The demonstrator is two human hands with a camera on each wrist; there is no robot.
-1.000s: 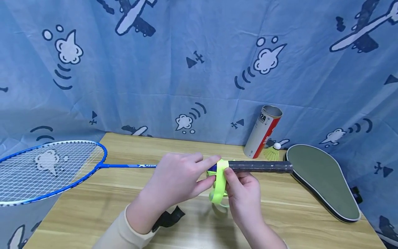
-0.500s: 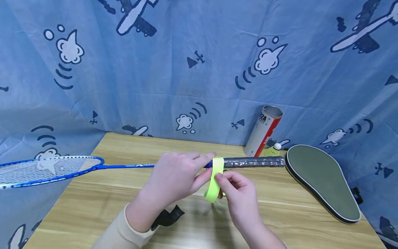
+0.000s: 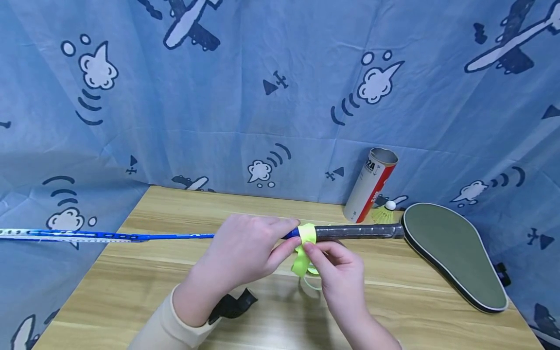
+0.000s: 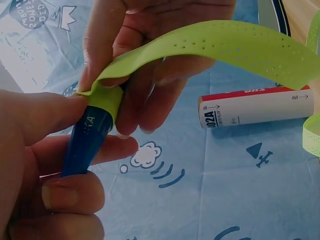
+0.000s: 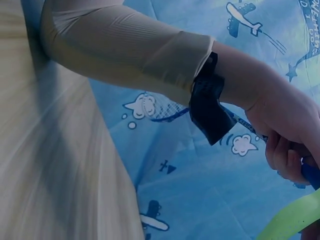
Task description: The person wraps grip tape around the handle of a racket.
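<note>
A badminton racket (image 3: 183,236) lies level across the head view, its strung head at the far left seen edge-on. My left hand (image 3: 249,245) grips it around the blue cone (image 4: 90,132) above the handle, and the left thumb presses the end of a yellow-green grip tape there. That perforated tape (image 4: 220,42) wraps the top of the dark handle (image 3: 358,232), and its loose length hangs below in a curl. Just below the wrap, my right hand (image 3: 339,272) pinches the tape between thumb and fingers.
A shuttlecock tube (image 3: 371,184) stands upright at the back of the wooden table (image 3: 166,291). Beside it sits a yellow shuttlecock (image 3: 385,213). To the right lies a green paddle-shaped case (image 3: 452,253). A black strap (image 5: 212,110) hangs at the left wrist. Blue printed cloth (image 3: 210,97) closes off the back.
The racket has turned about its length, so its head went from face-on to edge-on. The right hand shifted slightly left with the tape, while the left hand kept its hold.
</note>
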